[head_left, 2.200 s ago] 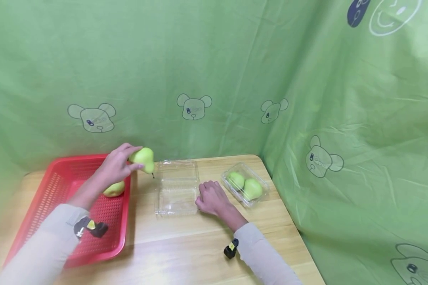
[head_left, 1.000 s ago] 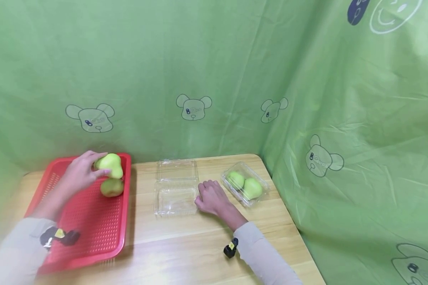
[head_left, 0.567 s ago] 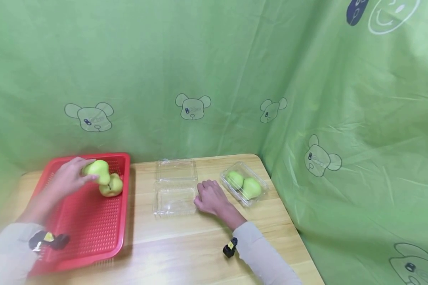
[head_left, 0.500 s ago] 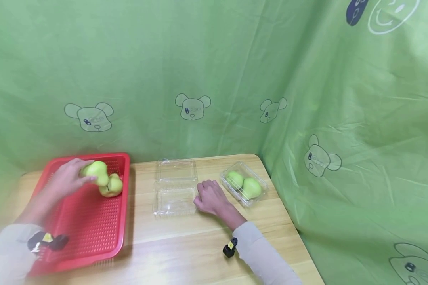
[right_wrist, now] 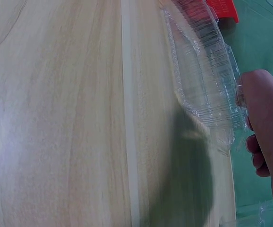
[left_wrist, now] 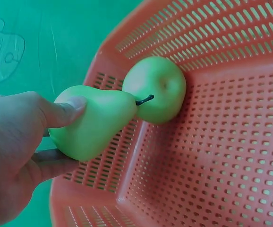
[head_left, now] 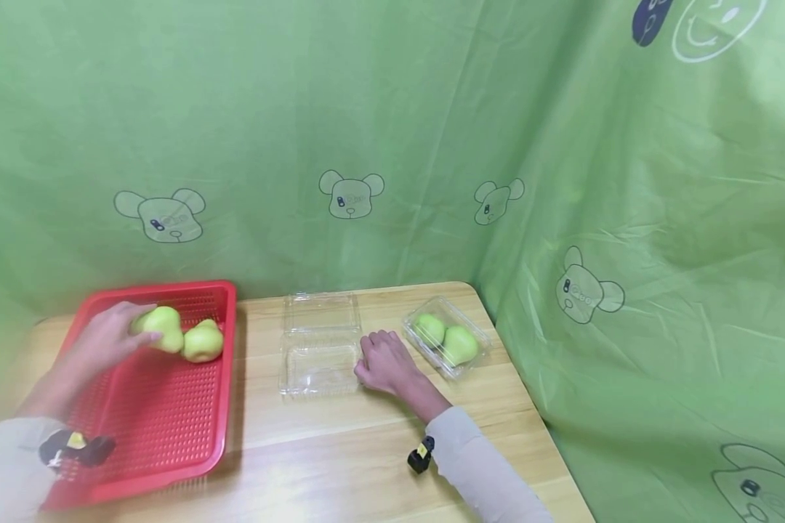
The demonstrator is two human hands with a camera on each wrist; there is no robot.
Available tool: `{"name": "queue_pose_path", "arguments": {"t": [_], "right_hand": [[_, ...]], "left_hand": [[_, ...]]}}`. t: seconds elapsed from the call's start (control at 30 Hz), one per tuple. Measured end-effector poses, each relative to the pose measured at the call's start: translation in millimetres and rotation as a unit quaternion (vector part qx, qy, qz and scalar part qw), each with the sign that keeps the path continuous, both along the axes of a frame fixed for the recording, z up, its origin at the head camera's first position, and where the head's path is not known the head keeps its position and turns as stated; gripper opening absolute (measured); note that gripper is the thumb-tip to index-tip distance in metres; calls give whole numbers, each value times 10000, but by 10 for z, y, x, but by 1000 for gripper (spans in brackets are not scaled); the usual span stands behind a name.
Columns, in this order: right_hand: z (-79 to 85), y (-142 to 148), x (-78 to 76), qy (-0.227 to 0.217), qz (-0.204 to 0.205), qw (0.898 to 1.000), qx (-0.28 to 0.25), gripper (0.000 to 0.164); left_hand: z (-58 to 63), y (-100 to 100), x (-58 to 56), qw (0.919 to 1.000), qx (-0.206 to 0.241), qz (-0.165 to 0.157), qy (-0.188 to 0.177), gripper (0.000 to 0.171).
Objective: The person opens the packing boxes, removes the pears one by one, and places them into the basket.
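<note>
My left hand (head_left: 107,338) grips a yellow-green pear (head_left: 163,329) over the far part of a red perforated basket (head_left: 170,425). In the left wrist view, thumb and fingers hold the pear's round end, and its dark stem points at a second pear (left_wrist: 162,82) lying against the basket wall. My right hand (head_left: 386,362) has curled fingers at the right edge of an open clear plastic clamshell box (head_left: 320,369) on the table. In the right wrist view, its thumb side meets the box's rim (right_wrist: 238,97), and the fingers curl below.
A closed clear clamshell box (head_left: 456,311) with two pears sits to the right, near the wooden table's (head_left: 340,457) far corner. Behind and along the right side hangs a green curtain (head_left: 392,94) with bear prints.
My left hand has carried the pear left from beside the open box, back over the basket and lower, alongside the other pear. My right hand stays at the box's edge.
</note>
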State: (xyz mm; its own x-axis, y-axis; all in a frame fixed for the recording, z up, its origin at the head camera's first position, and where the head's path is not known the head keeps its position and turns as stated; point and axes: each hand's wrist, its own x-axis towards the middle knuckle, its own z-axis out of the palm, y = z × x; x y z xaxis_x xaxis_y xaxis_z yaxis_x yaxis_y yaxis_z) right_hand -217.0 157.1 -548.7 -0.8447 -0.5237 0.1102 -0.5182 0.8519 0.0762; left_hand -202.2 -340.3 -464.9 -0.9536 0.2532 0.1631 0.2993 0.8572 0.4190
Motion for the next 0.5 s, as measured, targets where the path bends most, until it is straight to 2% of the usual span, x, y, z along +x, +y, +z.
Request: {"name": "queue_pose_path", "arguments": {"t": [0.13, 0.37, 0.5], "right_hand": [[-3, -5, 2, -11, -19, 10000, -48, 22], [-9, -14, -3, 46, -2, 10000, -86, 22], [-8, -21, -3, 35, 4, 10000, -66, 22]], "left_hand": [[-67, -66, -11, 9997, 123, 16, -205, 62], [-173, -148, -75, 9962, 186, 118, -839, 64], [-244, -180, -94, 9949, 231, 164, -965, 64]]}}
